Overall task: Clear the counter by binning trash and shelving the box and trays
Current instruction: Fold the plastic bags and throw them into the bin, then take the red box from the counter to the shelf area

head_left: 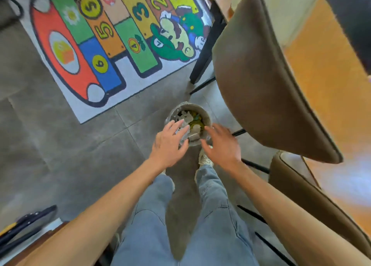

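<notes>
A small round trash bin (197, 106) with a clear liner stands on the grey tile floor in front of my feet. Crumpled white paper and yellow-green scraps (193, 120) fill it. My left hand (169, 145) hovers over the bin's near left rim, fingers spread, holding nothing. On the near right side of the bin, my right hand (222, 145) is held with fingers apart and empty. Both hands sit just above the trash. The counter, box and trays are out of view.
A brown padded chair (261, 75) stands close on the right, a second one (313, 201) lower right, with black legs near the bin. A colourful number rug (112, 41) lies on the floor at the upper left. Dark tools (28, 221) rest at the lower left.
</notes>
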